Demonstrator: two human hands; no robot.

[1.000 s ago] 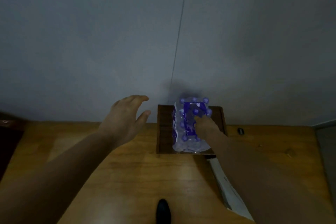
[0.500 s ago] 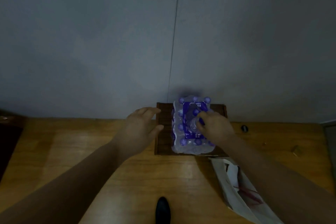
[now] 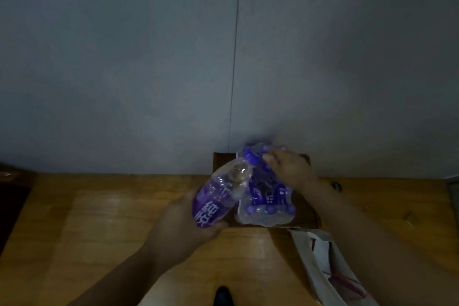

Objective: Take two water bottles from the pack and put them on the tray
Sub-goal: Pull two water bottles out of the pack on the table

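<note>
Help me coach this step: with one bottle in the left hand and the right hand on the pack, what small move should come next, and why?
Probably set the bottle down on the bare left part of the tray. The left hand holds it tilted, clear of the pack, which fills most of the tray; the right hand rests on the pack's top.

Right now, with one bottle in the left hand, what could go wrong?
The pack covers most of the tray, so the bottle may find little free space and tip. The right hand grips the pack's top; pulling there could drag the pack off the tray onto the paper bag.
</note>
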